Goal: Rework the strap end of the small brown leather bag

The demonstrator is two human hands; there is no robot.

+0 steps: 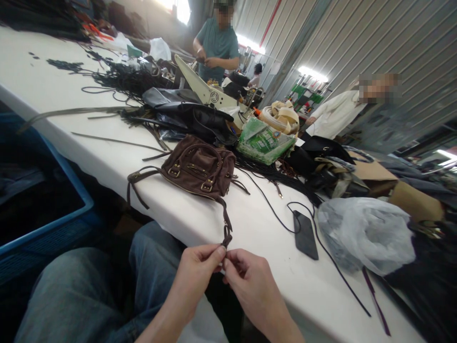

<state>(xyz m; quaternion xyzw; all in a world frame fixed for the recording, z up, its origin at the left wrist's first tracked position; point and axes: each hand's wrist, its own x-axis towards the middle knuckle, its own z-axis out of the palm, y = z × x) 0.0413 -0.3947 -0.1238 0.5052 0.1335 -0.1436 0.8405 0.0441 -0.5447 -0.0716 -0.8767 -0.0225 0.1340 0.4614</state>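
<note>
A brown handbag (198, 166) with brass buckles lies on the white table (250, 224) near its front edge. One of its thin brown straps (226, 221) hangs over the edge toward my lap. My left hand (200, 269) and my right hand (246, 278) meet just below the table edge, both pinched closed on the end of that strap. My thumbs and forefingers touch around the strap's tip. My jeans-clad legs show beneath.
A black phone (305, 234) on a cable lies right of the bag, beside a crumpled plastic bag (364, 233). Black bags (193, 116), cords, a green packet (264, 140) and webbing crowd the table behind. A blue crate (46, 200) stands at my left. Two people work further along.
</note>
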